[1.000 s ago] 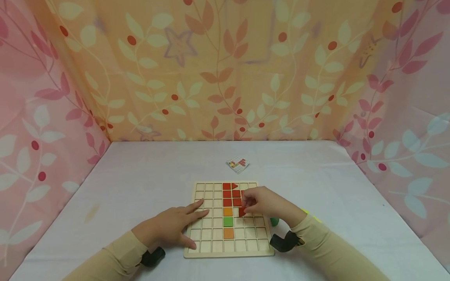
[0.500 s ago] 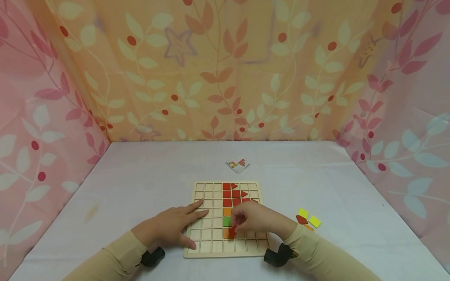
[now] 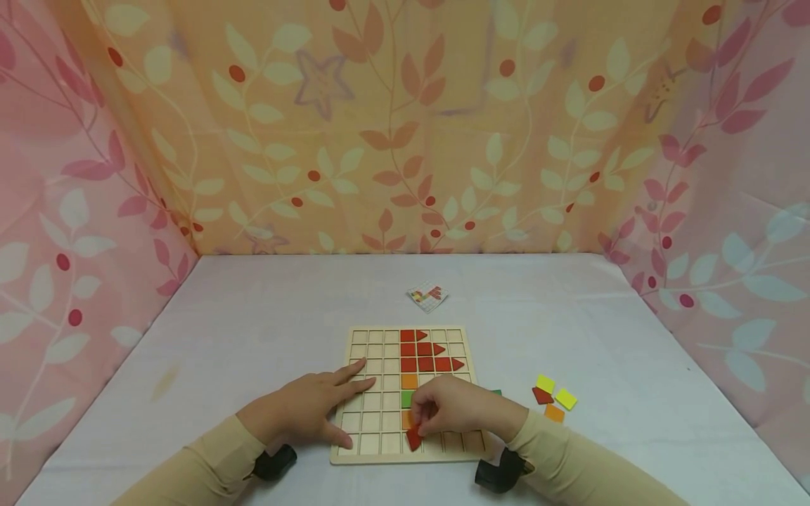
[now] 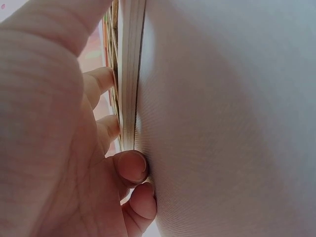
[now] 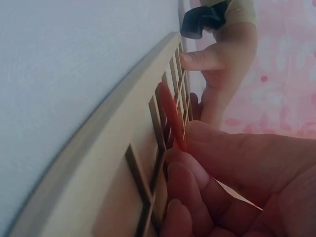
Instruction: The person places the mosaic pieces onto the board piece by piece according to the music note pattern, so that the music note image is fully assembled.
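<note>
The red tile has moved nearer, pinched between the right fingers

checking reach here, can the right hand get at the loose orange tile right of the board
Probably yes, once it is free: the right hand pinches a red piece at the board. The loose orange tile lies uncovered on the table near the right sleeve, so the way looks open.

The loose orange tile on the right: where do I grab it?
I'd pinch the orange tile by its left and right edges, coming from the near side. It lies flat, so its edges seem best, and a red tile and two yellow tiles lie on its far side.
</note>
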The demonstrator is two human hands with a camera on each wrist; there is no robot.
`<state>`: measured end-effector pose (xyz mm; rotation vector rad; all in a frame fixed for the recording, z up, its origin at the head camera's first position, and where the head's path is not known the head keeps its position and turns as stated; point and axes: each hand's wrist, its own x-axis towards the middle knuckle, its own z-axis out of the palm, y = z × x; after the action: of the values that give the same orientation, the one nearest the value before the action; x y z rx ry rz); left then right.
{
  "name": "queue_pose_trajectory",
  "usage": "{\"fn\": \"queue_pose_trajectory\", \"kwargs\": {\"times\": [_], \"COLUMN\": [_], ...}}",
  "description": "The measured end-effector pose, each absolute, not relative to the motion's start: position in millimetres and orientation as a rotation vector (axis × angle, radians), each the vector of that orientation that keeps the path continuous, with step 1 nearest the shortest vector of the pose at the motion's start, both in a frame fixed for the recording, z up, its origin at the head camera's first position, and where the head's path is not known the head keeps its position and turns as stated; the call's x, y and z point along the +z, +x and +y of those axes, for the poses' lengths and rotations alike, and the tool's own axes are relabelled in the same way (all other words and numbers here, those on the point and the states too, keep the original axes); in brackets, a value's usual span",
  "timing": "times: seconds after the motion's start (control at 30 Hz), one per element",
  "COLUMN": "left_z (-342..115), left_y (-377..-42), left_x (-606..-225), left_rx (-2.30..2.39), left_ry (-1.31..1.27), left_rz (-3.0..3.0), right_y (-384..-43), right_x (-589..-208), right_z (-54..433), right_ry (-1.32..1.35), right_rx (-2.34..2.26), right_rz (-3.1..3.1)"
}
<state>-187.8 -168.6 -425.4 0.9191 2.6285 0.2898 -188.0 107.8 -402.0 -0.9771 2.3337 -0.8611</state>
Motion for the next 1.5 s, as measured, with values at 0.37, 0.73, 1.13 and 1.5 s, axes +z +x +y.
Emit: {"fn": "queue_pose_trajectory", "kwargs": {"times": [0.37, 0.73, 1.13, 1.5], "left_z": [-168.3, -170.7, -170.0, -171.1], "left_y": [-187.0, -189.4, -187.8, -189.9], "left_x": [-422.2, -425.3, -423.5, -426.8], "left_rx": [0.295, 0.286, 0.287, 0.283], "left_ry": [0.903, 1.005, 0.976, 0.996], "left_rz": [2.629, 2.637, 2.639, 2.635], "right_y": [-185.1, -183.1, -181.9, -183.0], "right_x": [-405.1, -409.4, -407.9, -409.3], "right_z": [107.5, 103.6, 100.8, 100.9], "right_ry": [-0.957, -1.013, -1.062, -1.113], "right_rx": [-0.832, -0.778, -0.792, -0.8], "right_rz": [2.345, 2.379, 2.347, 2.306]}}
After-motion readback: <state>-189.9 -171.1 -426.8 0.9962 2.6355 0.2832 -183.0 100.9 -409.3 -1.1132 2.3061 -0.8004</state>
